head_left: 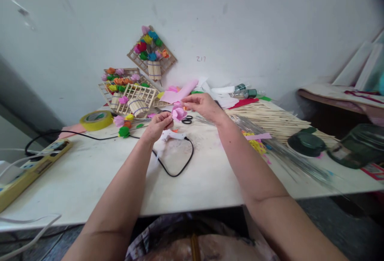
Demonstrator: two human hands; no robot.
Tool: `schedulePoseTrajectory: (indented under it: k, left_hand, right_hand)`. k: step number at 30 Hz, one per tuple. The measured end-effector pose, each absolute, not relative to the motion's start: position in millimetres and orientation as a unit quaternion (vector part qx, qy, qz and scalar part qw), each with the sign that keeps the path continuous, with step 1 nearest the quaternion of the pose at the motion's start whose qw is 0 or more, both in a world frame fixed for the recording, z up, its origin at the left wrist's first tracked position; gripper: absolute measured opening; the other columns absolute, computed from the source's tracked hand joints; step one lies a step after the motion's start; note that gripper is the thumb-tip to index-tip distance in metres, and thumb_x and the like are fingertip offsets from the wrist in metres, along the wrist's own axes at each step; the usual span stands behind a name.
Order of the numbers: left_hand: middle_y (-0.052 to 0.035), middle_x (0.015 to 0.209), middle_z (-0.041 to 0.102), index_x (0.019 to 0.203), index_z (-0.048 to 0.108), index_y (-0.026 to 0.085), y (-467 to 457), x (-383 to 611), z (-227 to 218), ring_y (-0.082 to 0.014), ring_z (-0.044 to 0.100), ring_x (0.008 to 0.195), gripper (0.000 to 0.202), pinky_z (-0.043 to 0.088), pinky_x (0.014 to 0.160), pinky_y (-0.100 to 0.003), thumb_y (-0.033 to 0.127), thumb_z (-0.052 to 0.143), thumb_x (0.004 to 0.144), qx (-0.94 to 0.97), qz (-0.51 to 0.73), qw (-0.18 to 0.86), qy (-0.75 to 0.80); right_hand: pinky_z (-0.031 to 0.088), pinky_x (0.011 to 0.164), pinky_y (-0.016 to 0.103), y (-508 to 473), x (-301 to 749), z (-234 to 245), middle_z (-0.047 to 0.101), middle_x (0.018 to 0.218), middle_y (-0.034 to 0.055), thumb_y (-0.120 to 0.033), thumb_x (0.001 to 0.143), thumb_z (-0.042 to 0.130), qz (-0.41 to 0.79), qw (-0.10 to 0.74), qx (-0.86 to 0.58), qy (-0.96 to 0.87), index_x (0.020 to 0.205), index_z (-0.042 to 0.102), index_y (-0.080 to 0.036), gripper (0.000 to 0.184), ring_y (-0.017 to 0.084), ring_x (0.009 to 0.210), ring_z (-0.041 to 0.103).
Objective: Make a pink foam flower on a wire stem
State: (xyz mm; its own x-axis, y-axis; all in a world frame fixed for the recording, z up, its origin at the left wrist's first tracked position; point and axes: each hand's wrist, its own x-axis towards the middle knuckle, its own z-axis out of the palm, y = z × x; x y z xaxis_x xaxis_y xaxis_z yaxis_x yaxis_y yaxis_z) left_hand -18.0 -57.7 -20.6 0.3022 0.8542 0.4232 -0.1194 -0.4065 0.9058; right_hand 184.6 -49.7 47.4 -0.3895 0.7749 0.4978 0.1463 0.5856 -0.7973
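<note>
A pink paper flower (179, 112) is held up over the middle of the table between my two hands. My left hand (161, 125) is closed in a pinch at the flower's lower left side; a stem, if there is one, is hidden by the fingers. At the upper right edge of the flower, my right hand (204, 108) pinches a petal between thumb and finger. Just below lies a white glue gun (172, 135) with a black cord. Behind the hands are black-handled scissors (187, 120) and a pink paper sheet (181, 92).
Finished paper flowers (123, 127) and yellow tape (96, 120) lie to the left, near a power strip (36, 169). Lattice panels with flowers (152, 55) lean at the wall. Bamboo sticks (270, 121), wires (279, 159) and a green jar (358, 145) occupy the right.
</note>
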Motion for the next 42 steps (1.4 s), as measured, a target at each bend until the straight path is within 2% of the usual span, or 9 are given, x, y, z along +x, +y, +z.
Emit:
schedulePoseTrajectory:
  k: [4, 10, 13, 20, 25, 33, 38, 42]
  left_hand:
    - [0.0052, 0.047, 0.038, 0.066, 0.053, 0.014, -59.8, -18.5, -18.9, -0.005, 0.028, 0.044, 0.035, 0.015, 0.047, -0.023, 0.045, 0.067, 0.073, 0.677, 0.502, 0.464, 0.274]
    - [0.005, 0.048, 0.038, 0.066, 0.055, 0.013, -58.0, -17.3, -20.2, -0.0049, 0.028, 0.044, 0.037, 0.016, 0.046, -0.022, 0.047, 0.07, 0.069, 0.669, 0.503, 0.472, 0.277]
    - [0.0042, 0.051, 0.039, 0.068, 0.057, 0.013, -56.6, -17.8, -21.6, -0.005, 0.03, 0.046, 0.036, 0.018, 0.047, -0.022, 0.045, 0.072, 0.067, 0.661, 0.506, 0.477, 0.282]
    - [0.0053, 0.049, 0.034, 0.062, 0.054, 0.013, -58.0, -18.6, -19.4, -0.004, 0.024, 0.044, 0.037, 0.014, 0.044, -0.022, 0.045, 0.072, 0.067, 0.664, 0.492, 0.497, 0.264]
    - [0.0058, 0.047, 0.032, 0.06, 0.053, 0.013, -60.4, -14.7, -17.2, -0.0034, 0.022, 0.042, 0.038, 0.011, 0.044, -0.022, 0.045, 0.073, 0.065, 0.658, 0.492, 0.508, 0.259]
    - [0.0078, 0.046, 0.027, 0.06, 0.053, 0.013, -63.2, -8.8, -16.4, -0.0024, 0.016, 0.041, 0.039, 0.007, 0.043, -0.022, 0.045, 0.074, 0.064, 0.636, 0.505, 0.528, 0.25]
    - [0.0084, 0.044, 0.026, 0.059, 0.052, 0.014, -61.9, -8.8, -20.0, -0.0025, 0.015, 0.041, 0.039, 0.006, 0.043, -0.022, 0.046, 0.073, 0.065, 0.63, 0.496, 0.542, 0.253]
    - [0.0076, 0.044, 0.027, 0.06, 0.052, 0.013, -62.4, -10.3, -20.5, -0.003, 0.02, 0.04, 0.037, 0.01, 0.042, -0.022, 0.043, 0.072, 0.067, 0.616, 0.503, 0.554, 0.247]
  right_hand:
    - [0.048, 0.074, 0.026, -54.8, 188.5, 51.2, 0.071, 0.083, 0.006, -0.024, 0.07, 0.067, 0.369, 0.412, -0.286, -0.782, 0.087, 0.073, -0.014, 0.021, 0.015, 0.081, 0.063]
    - [0.042, 0.058, 0.022, -58.0, 184.6, 48.8, 0.066, 0.068, 0.0033, -0.024, 0.071, 0.063, 0.349, 0.351, -0.323, -0.807, 0.077, 0.073, -0.01, 0.018, 0.012, 0.064, 0.056]
    - [0.038, 0.054, 0.021, -56.2, 182.6, 45.6, 0.063, 0.064, 0.0021, -0.022, 0.071, 0.061, 0.341, 0.35, -0.33, -0.808, 0.074, 0.072, -0.009, 0.016, 0.01, 0.058, 0.052]
    - [0.04, 0.054, 0.021, -54.3, 181.1, 42.6, 0.061, 0.062, 0.0008, -0.02, 0.07, 0.062, 0.411, 0.348, -0.307, -0.785, 0.075, 0.07, -0.011, 0.013, 0.008, 0.053, 0.049]
    - [0.039, 0.053, 0.019, -54.9, 179.2, 43.9, 0.061, 0.059, 0.0003, -0.011, 0.068, 0.058, 0.373, 0.353, -0.313, -0.799, 0.068, 0.068, -0.012, 0.01, 0.008, 0.053, 0.051]
    - [0.041, 0.048, 0.017, -59.6, 173.4, 46.7, 0.062, 0.058, 0.0024, 0.0, 0.063, 0.049, 0.307, 0.346, -0.355, -0.812, 0.062, 0.066, -0.009, 0.02, 0.009, 0.049, 0.055]
    - [0.045, 0.048, 0.018, -53.7, 168.6, 38.7, 0.061, 0.053, 0.0022, -0.001, 0.064, 0.052, 0.352, 0.348, -0.369, -0.787, 0.059, 0.065, -0.01, 0.017, 0.009, 0.047, 0.056]
    - [0.047, 0.048, 0.02, -50.2, 167.3, 35.8, 0.063, 0.054, 0.004, -0.003, 0.066, 0.057, 0.407, 0.357, -0.379, -0.751, 0.06, 0.065, -0.01, 0.012, 0.01, 0.047, 0.057]
